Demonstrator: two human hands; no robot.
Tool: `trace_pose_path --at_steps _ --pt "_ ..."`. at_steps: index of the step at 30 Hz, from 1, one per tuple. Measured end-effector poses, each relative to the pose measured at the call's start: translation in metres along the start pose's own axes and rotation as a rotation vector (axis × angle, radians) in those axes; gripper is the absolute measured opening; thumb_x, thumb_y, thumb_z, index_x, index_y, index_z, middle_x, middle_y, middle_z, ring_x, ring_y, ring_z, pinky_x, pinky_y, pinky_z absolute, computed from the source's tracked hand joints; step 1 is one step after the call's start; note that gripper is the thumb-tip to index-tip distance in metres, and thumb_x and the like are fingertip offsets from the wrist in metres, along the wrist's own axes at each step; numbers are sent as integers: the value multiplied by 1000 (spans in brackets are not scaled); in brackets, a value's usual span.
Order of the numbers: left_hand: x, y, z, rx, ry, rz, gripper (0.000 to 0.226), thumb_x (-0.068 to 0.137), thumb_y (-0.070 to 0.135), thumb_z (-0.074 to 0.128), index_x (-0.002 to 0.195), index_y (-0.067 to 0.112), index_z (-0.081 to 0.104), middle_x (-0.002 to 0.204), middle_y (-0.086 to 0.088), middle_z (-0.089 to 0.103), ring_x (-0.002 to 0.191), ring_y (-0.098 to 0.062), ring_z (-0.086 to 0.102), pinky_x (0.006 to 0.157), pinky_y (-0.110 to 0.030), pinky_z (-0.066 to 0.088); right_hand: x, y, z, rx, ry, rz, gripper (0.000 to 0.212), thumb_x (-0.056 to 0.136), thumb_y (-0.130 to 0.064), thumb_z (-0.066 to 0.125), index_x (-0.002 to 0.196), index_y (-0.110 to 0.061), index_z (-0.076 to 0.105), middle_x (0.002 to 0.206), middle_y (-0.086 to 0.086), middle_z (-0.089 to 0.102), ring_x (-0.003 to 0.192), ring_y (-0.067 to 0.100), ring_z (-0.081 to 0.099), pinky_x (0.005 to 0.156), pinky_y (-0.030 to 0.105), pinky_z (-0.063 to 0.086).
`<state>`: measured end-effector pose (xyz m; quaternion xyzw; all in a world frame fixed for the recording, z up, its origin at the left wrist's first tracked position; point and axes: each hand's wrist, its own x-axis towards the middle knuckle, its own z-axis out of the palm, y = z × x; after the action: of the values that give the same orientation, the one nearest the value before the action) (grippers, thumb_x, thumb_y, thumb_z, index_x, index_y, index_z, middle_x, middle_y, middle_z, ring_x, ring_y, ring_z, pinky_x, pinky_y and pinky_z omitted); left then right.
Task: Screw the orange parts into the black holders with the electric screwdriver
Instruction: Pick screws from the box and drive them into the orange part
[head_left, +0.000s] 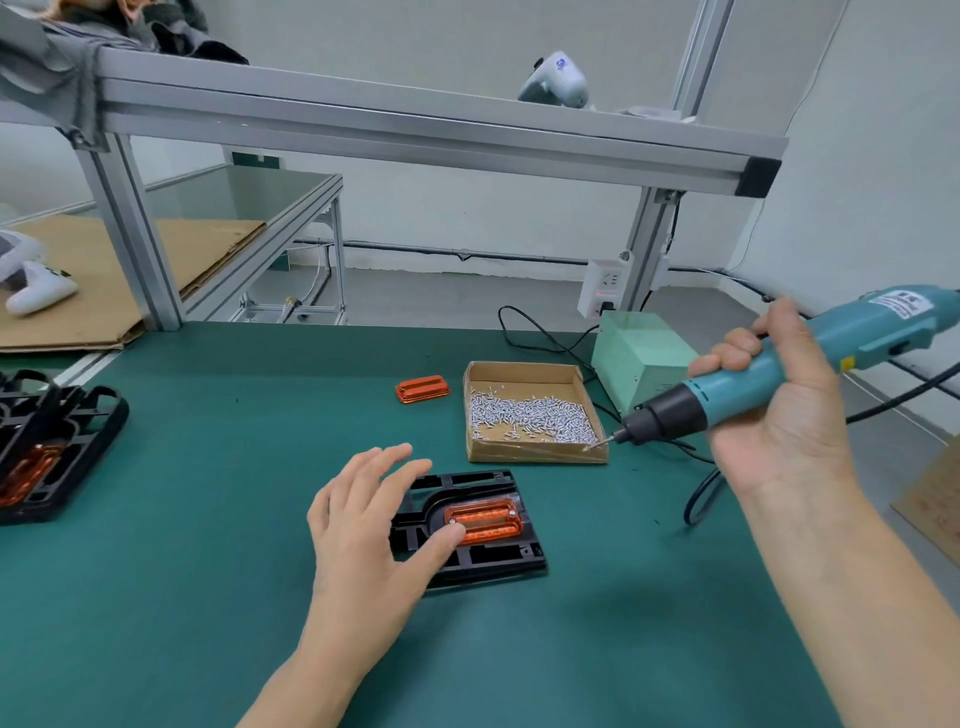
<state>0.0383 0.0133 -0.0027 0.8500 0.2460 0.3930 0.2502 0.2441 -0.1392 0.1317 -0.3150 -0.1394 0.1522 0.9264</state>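
Viewpoint: a head-worn camera looks down at a green work mat (208, 519) and the person's two bare hands.
Left hand: the left hand (371, 525) lies at about 6 o'clock on the mat, fingers straight and spread, gripping nothing; the thumb tip touches the near-left end of the seated orange part and the fingers rest over the left edge of the holder.
Black holder: the black holder (478, 558) lies flat just below the mat's centre.
Seated orange part: the orange part (485, 521) sits in the holder's recess, with small silver screw heads visible at its left and right ends.
Right hand: the right hand (784, 410) at 3 o'clock is raised off the mat, palm toward the camera, fingers curled round the electric screwdriver (769, 371).
Screwdriver tip: points down-left, at the near right corner of the cardboard screw tray (535, 454).
Screws: a heap of small silver screws (530, 415) lies in the tray at about 1 o'clock from the holder.
Spare orange part: a loose orange part (422, 388) lies on the mat at 12 o'clock, just left of the tray.
Other holders: stacked black holders (52, 447) lie at 9 o'clock, at the mat's left edge.
Power box: a pale green box (639, 358) stands behind the tray.
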Motion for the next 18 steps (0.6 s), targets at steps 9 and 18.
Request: trace_pose_path --at_steps 9,18 --pt "-10 -15 10 121 -112 -76 57 76 57 58 125 28 57 133 18 48 138 -9 26 109 -23 3 24 -4 -27 -586 137 194 26 84 -28 73 83 -14 51 57 0 52 44 10 52 49 24 50" --pt "-11 -20 15 133 -110 -91 49 80 54 62 122 28 60 134 18 48 138 -8 25 110 -29 7 43 2 -87 -1175 7 454 30 86 -21 72 101 -16 47 78 7 55 58 15 56 51 28 51"
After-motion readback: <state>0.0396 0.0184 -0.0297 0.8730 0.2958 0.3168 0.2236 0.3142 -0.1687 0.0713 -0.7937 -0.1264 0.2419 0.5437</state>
